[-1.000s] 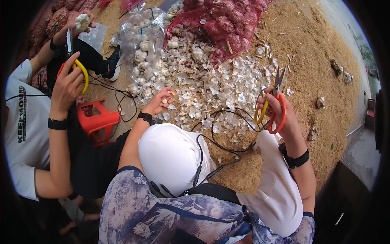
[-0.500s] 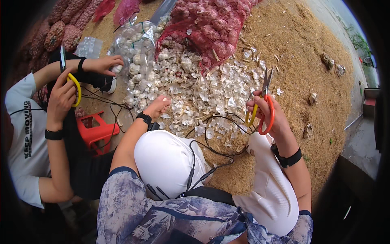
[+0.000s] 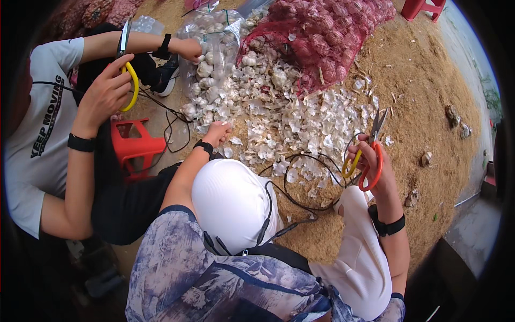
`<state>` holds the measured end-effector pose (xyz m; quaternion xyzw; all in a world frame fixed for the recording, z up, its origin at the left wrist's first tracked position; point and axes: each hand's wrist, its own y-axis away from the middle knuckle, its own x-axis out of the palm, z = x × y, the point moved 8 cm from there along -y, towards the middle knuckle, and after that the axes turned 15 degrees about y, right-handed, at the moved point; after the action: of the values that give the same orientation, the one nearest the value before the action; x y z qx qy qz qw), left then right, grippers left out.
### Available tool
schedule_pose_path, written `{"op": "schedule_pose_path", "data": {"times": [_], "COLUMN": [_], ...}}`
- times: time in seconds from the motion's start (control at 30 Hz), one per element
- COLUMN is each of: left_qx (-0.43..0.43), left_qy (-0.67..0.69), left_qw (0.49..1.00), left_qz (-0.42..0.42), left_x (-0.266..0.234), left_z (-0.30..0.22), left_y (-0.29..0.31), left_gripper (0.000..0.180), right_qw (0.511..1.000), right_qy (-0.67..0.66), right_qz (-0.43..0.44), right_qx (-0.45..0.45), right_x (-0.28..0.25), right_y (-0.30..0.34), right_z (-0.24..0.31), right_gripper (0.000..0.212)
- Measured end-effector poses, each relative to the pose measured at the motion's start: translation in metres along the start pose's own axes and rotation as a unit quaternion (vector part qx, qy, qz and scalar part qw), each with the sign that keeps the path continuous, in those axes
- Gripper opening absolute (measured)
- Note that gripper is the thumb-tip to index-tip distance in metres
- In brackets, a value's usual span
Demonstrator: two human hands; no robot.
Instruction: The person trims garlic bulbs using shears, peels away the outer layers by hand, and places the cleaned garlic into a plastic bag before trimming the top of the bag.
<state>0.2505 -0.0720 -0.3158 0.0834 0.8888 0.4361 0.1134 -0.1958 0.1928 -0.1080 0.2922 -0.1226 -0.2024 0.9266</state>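
Your right hand (image 3: pixel 386 174) is clamped on scissors (image 3: pixel 374 135). Your left hand (image 3: pixel 216 134) curls inward; I cannot tell its grip.

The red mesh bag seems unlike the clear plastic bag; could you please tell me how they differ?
The red mesh bag is coloured netting, while the clear plastic bag is see-through film. The mesh bag looks the larger; the plastic bag is narrower. A co-worker's hand is at the plastic bag's left side, while no hand is at the mesh bag. Both hold garlic bulbs.
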Motion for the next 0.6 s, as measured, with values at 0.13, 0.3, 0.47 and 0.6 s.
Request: {"op": "schedule_pose_path", "data": {"times": [0.13, 0.3, 0.47, 0.6], "left_qx": [0.015, -0.034, -0.058, 0.029], "left_qy": [-0.003, 0.066, -0.191, -0.385], "left_qw": [0.998, 0.996, 0.952, 0.876], "left_qz": [0.067, 0.058, 0.233, 0.289], "left_x": [0.030, 0.033, 0.109, 0.204], "left_z": [-0.005, -0.007, -0.050, -0.096], "left_y": [0.001, 0.000, 0.029, 0.095], "left_gripper": [0.015, 0.012, 0.013, 0.021], "right_qw": [1.000, 1.000, 0.997, 0.996], "right_qy": [0.004, -0.018, -0.077, -0.085], "right_qz": [-0.021, -0.006, -0.017, 0.004], "right_qx": [0.010, -0.010, -0.017, 0.007], "right_x": [-0.006, -0.006, -0.006, -0.007], "right_y": [0.001, 0.001, -0.009, -0.015], "right_z": [0.003, 0.001, -0.016, -0.025], "right_gripper": [0.030, 0.029, 0.037, 0.034]}}
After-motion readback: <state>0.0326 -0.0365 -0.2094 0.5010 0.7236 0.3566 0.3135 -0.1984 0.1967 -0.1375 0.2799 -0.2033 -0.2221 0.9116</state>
